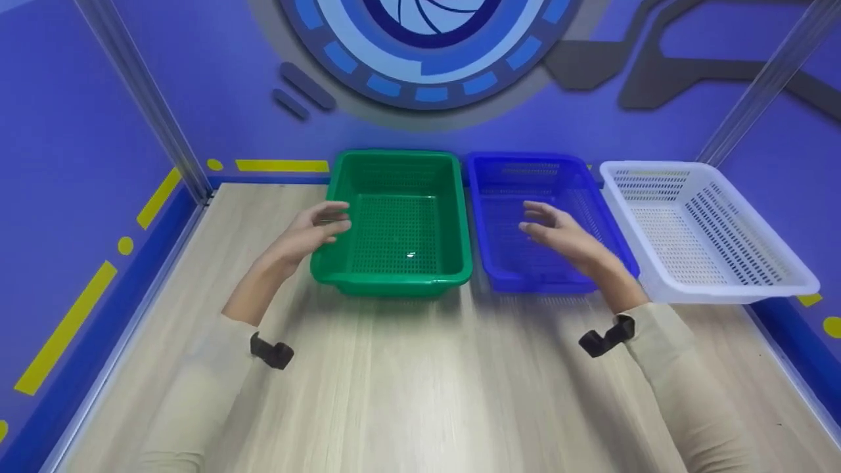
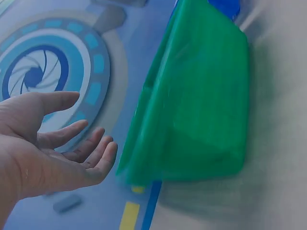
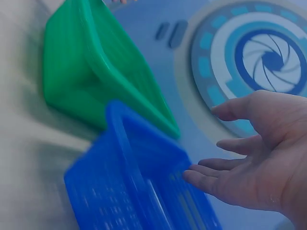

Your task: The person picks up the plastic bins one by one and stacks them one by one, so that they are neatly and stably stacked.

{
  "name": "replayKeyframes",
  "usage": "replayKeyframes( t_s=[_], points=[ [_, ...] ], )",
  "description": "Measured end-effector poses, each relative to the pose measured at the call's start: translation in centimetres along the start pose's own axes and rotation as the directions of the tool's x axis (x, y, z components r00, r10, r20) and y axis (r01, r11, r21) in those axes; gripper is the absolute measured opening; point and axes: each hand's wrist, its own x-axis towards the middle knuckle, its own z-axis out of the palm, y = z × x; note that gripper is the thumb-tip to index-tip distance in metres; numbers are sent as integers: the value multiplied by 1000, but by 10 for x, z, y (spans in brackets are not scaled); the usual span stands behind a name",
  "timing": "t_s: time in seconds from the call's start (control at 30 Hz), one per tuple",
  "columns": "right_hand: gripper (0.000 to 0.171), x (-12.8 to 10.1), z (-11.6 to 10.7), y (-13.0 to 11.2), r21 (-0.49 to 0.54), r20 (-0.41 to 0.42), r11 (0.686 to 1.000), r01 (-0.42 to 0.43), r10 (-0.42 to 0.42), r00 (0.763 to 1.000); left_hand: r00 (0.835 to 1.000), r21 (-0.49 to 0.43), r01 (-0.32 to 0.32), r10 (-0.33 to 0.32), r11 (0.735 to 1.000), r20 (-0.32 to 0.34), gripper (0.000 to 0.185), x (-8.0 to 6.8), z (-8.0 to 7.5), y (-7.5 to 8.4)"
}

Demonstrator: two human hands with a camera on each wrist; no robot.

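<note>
Three perforated plastic baskets stand in a row at the far side of the wooden table: a green basket [image 1: 396, 223], a blue basket [image 1: 532, 217] and a white basket [image 1: 703, 230]. My left hand [image 1: 314, 230] hovers open by the green basket's [image 2: 196, 100] left rim, fingers relaxed and holding nothing. My right hand [image 1: 558, 233] hovers open over the blue basket [image 3: 139, 187], palm facing left, also holding nothing. In the wrist views the left hand [image 2: 57, 143] and the right hand [image 3: 249, 163] both show spread, loosely bent fingers. All three baskets look empty.
The wooden table [image 1: 420, 381] stretches bare toward me. Purple walls with yellow stripes close in on the left [image 1: 66, 197] and right, with metal posts [image 1: 144, 98] at the back corners. The white basket overhangs the table's right edge slightly.
</note>
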Motion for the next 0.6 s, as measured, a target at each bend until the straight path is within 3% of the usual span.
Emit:
replayKeyframes(
  t_s=[0.17, 0.33, 0.5, 0.6],
  points=[
    [66, -9, -36, 14, 7, -50, 999, -45, 45, 998, 996, -23, -31, 33, 999, 85, 50, 16, 31, 15],
    [64, -19, -72, 30, 67, -114, 994, -91, 99, 989, 979, -27, -49, 54, 998, 198, 49, 39, 71, 31],
    [57, -28, -91, 38, 233, -161, 972, -39, 78, 984, 955, 0, -74, 71, 997, 289, 52, 59, 105, 39],
    [53, -31, -97, 41, 260, -185, 966, -7, 57, 981, 938, 4, -73, 67, 997, 341, 54, 69, 121, 39]
  ],
)
